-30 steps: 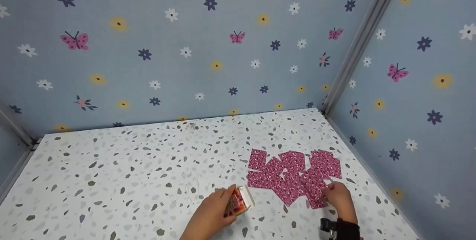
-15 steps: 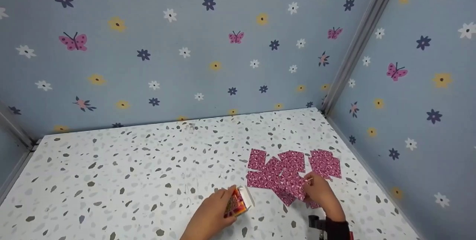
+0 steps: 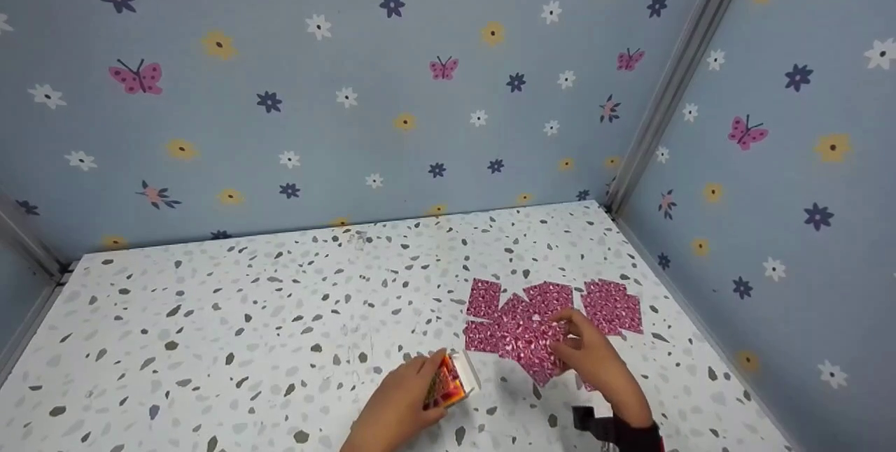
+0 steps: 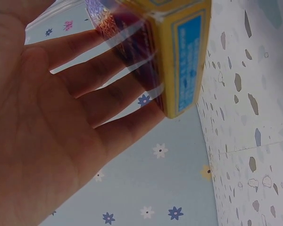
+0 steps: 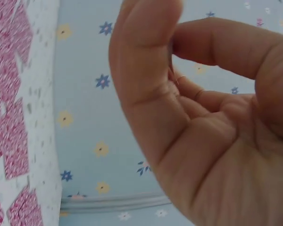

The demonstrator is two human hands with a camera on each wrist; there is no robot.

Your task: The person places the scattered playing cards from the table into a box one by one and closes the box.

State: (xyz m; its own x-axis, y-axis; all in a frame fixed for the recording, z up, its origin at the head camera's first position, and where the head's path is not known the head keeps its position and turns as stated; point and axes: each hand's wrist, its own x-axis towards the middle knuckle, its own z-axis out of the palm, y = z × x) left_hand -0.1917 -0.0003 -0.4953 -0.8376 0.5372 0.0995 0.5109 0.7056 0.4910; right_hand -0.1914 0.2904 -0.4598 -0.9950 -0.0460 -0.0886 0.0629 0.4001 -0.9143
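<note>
Flowered blue walls, dotted with butterflies, closed in a speckled white desk on three sides. On it, toward the right-hand corner, lay a loose spread of pink patterned cards, backs up and overlapping, apparently fanned out so each could be reached singly. The person's left hand held a small yellow-and-orange card box near the front edge, fingers wrapped round its side; the wrist view showed the box propped on edge against the desk, its clear wrapper loose over the fingers, a position that seemed meant to keep its mouth facing the cards. The right hand hovered over the near side of the spread, thumb and forefinger drawn together. From the wrist camera the right hand's fingers curled narrowly toward the thumb, but whether a card sat pinched between them could not be told.
</note>
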